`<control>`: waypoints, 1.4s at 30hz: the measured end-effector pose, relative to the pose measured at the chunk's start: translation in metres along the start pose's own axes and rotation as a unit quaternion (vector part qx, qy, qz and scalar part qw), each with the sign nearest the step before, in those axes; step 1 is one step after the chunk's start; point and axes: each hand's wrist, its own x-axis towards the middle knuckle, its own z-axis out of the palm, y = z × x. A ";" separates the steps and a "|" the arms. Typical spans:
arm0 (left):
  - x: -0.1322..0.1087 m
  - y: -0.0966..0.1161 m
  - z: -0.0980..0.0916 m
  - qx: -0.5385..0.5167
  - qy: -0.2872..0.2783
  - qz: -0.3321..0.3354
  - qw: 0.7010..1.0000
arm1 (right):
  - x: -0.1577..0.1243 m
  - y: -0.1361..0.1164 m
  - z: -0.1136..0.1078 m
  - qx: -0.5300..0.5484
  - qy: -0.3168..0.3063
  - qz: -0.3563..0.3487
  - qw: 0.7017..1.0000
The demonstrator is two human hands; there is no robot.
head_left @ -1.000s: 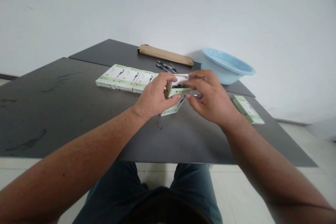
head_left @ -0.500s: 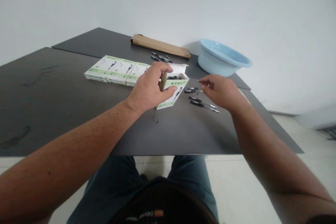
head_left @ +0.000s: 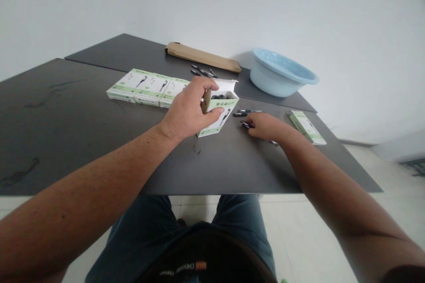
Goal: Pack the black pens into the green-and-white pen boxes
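Observation:
My left hand (head_left: 191,108) is wrapped round a white and green pen box (head_left: 215,117), tilted with its lid flap raised. The dark ends of several pens (head_left: 219,97) show in its opening. To the right, my right hand (head_left: 262,126) is low over the table with its fingers closed on a black pen (head_left: 245,124); the palm hides most of it. A pen tip (head_left: 274,143) sticks out past the hand's near side. Just beyond the fingers lie more loose black pens (head_left: 242,114).
Closed pen boxes (head_left: 142,86) lie in a row at the left, and another box (head_left: 307,127) lies at the right. Behind are loose pens (head_left: 202,71), a long brown cardboard piece (head_left: 202,56) and a light blue basin (head_left: 282,75). The grey table (head_left: 83,141) has a seam.
My right hand has come down and a little left onto the nearer pens and closed there, uncovering the box at the right. My left hand and its pen box have stayed put.

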 end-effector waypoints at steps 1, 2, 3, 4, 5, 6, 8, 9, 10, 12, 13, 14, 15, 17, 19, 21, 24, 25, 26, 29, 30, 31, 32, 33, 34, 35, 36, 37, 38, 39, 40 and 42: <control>0.000 0.001 0.000 0.002 -0.003 -0.002 1.000 | 0.000 -0.002 0.001 -0.001 -0.001 0.001 1.000; 0.000 0.002 0.000 0.005 -0.005 -0.006 1.000 | -0.001 -0.003 0.002 -0.002 0.000 0.002 1.000; 0.000 0.003 -0.001 0.008 -0.006 -0.009 1.000 | -0.002 -0.005 0.003 -0.002 0.001 0.002 1.000; 0.000 0.003 -0.001 0.010 -0.005 -0.012 1.000 | -0.003 -0.006 0.003 -0.001 0.004 0.002 1.000; 0.000 0.004 -0.001 0.011 -0.004 -0.013 1.000 | -0.004 -0.008 0.004 0.000 0.008 0.003 1.000; 0.000 0.004 -0.001 0.010 -0.002 -0.012 1.000 | -0.005 -0.009 0.004 0.003 0.012 0.004 1.000; 0.000 0.004 -0.001 0.005 -0.001 -0.009 1.000 | -0.008 -0.011 0.001 0.010 0.024 0.013 1.000; 0.000 0.005 -0.002 0.002 -0.001 -0.008 1.000 | -0.009 -0.011 -0.001 0.011 0.030 0.019 0.999; 0.000 0.005 -0.002 0.001 -0.003 -0.007 1.000 | -0.011 -0.010 -0.005 0.014 0.040 0.027 0.999; 0.000 0.007 -0.003 0.003 -0.007 -0.011 1.000 | -0.015 -0.007 -0.014 0.037 0.074 0.043 0.996; 0.000 0.007 -0.003 0.007 -0.010 -0.015 1.000 | -0.018 -0.005 -0.020 0.058 0.104 0.047 0.992; 0.000 0.008 -0.004 0.013 -0.012 -0.019 1.000 | -0.021 -0.003 -0.026 0.089 0.145 0.046 0.984; 0.000 0.009 -0.004 0.020 -0.015 -0.024 0.999 | -0.025 -0.001 -0.033 0.128 0.193 0.038 0.972; 0.000 0.010 -0.005 0.031 -0.022 -0.033 0.999 | -0.034 -0.004 -0.050 0.235 0.291 -0.001 0.927; 0.000 0.011 -0.005 0.037 -0.025 -0.034 0.998 | -0.046 -0.015 -0.067 0.374 0.363 -0.060 0.852; -0.001 0.011 -0.005 0.038 -0.025 -0.029 0.999 | -0.057 -0.033 -0.084 0.498 0.404 -0.126 0.757; -0.001 0.012 -0.006 0.035 -0.019 -0.016 0.999 | -0.066 -0.062 -0.104 0.550 0.446 -0.204 0.676; -0.001 0.012 -0.006 0.036 -0.019 -0.016 0.999 | -0.065 -0.070 -0.107 0.550 0.447 -0.220 0.670; -0.001 0.013 -0.006 0.038 -0.022 -0.018 0.999 | -0.063 -0.075 -0.110 0.548 0.441 -0.232 0.672; -0.001 0.013 -0.007 0.043 -0.031 -0.027 0.998 | -0.050 -0.082 -0.109 0.539 0.415 -0.243 0.692; -0.001 0.013 -0.007 0.042 -0.032 -0.029 0.998 | -0.045 -0.082 -0.107 0.532 0.410 -0.239 0.702; -0.001 0.013 -0.007 0.042 -0.032 -0.029 0.998 | -0.041 -0.081 -0.105 0.522 0.407 -0.230 0.713; 0.000 0.013 -0.007 0.040 -0.030 -0.028 0.998 | -0.038 -0.080 -0.104 0.509 0.407 -0.219 0.726; 0.000 0.013 -0.007 0.037 -0.026 -0.023 0.999 | -0.036 -0.080 -0.102 0.494 0.413 -0.210 0.736; 0.000 0.013 -0.007 0.034 -0.023 -0.018 0.999 | -0.035 -0.079 -0.102 0.478 0.421 -0.200 0.744; 0.000 0.012 -0.007 0.031 -0.020 -0.014 0.999 | -0.035 -0.079 -0.101 0.462 0.430 -0.189 0.752; 0.000 0.012 -0.007 0.028 -0.018 -0.011 0.999 | -0.035 -0.079 -0.101 0.446 0.439 -0.179 0.759; 0.000 0.012 -0.007 0.028 -0.019 -0.011 0.999 | -0.037 -0.080 -0.102 0.433 0.446 -0.170 0.765; 0.000 0.012 -0.007 0.029 -0.020 -0.014 0.999 | -0.038 -0.080 -0.103 0.425 0.449 -0.164 0.769; 0.000 0.012 -0.007 0.031 -0.024 -0.017 0.999 | -0.040 -0.081 -0.103 0.420 0.451 -0.161 0.771; 0.000 0.012 -0.007 0.033 -0.027 -0.018 0.999 | -0.041 -0.081 -0.103 0.417 0.451 -0.161 0.773; 0.000 0.013 -0.007 0.036 -0.030 -0.019 0.999 | -0.043 -0.082 -0.103 0.413 0.449 -0.164 0.776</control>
